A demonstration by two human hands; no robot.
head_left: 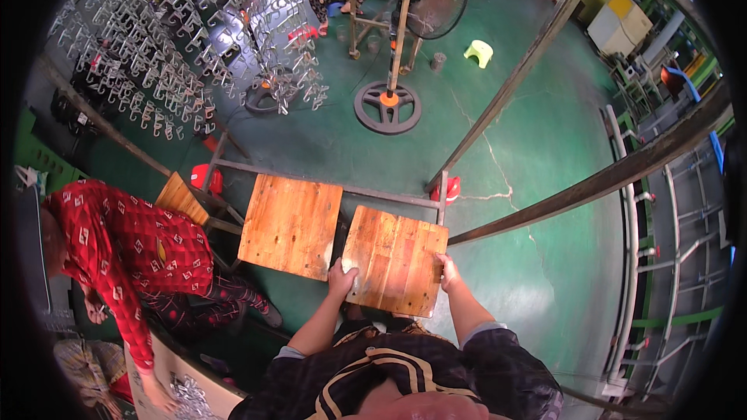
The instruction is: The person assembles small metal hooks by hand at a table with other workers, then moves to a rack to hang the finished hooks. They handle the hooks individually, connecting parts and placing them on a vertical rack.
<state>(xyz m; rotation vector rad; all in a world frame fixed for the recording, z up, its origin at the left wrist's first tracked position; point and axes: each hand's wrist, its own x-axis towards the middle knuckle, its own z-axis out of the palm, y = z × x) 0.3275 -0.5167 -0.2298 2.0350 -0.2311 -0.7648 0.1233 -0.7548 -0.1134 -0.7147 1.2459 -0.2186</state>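
We've got a square wooden stool top (395, 260) right in front of our body, so let's make it the middle of the dial, 12 pointing away from us. Can't really make out legs under it. Our left hand (341, 277) grips the edge between 8 and 9 o'clock, our right hand (450, 272) the edge at 3. Fingers underneath are hidden, so no clue how deep the hold goes.

Tip from us: keep both hands opposite and level so it doesn't tilt, and watch the left knuckles, because a second wooden stool top (292, 225) sits just beside it, between 9 and 10.

What's in the way: a metal rail (389, 193) at 12, plus a dark beam (576, 190) between 2 and 3 that looks super close to the corner; can't tell if they touch. Farther out there's a pedestal fan (440, 0) at 12, hanging metal hooks (156, 54) around 10, and a co-worker in a red patterned top (140, 241) at 9.
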